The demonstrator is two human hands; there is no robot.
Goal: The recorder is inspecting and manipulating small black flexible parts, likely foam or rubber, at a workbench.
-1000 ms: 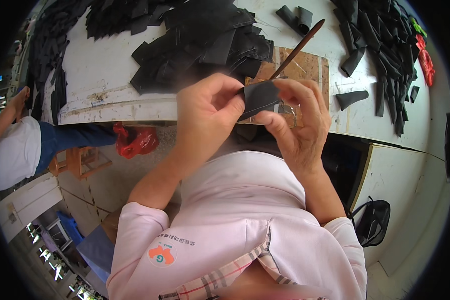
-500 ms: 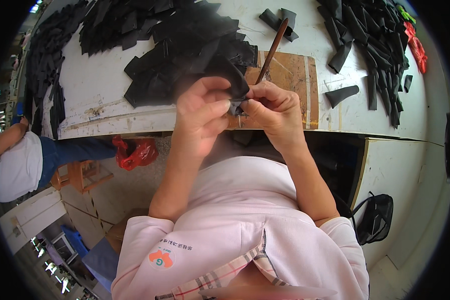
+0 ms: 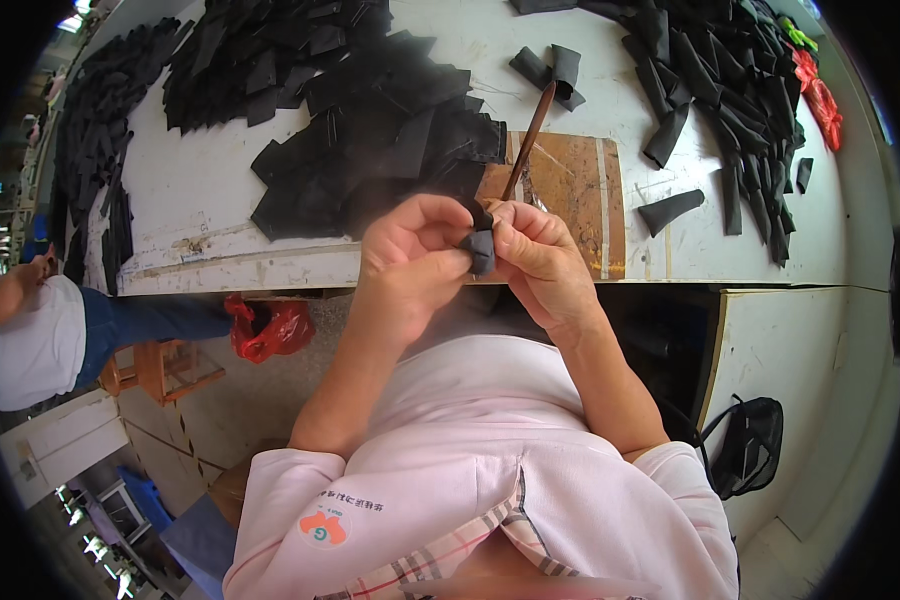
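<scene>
A small black fabric piece (image 3: 482,252) is pinched between my two hands at the table's near edge. My left hand (image 3: 408,262) grips its left side with thumb and fingers closed. From the right, my right hand (image 3: 550,265) holds it between thumb and bent forefinger. A slim brown pointed stick (image 3: 530,140) rises just beyond my right fingers; its lower end is hidden, and I cannot tell whether the hand holds it. Right behind my hands lies a spread pile of flat black fabric pieces (image 3: 370,140).
A brown board (image 3: 575,190) lies on the white table (image 3: 210,200). Rolled black pieces (image 3: 760,170) heap at the right, one lone piece (image 3: 670,210) nearer. A red bag (image 3: 820,105) lies far right. Another person (image 3: 35,345) is at the left, near a hanging red bag (image 3: 270,325).
Both hands have come lower and nearer to me. The larger black fabric fold above my left fingers now shows as a small folded piece between the hands. The whole view has shifted slightly.
</scene>
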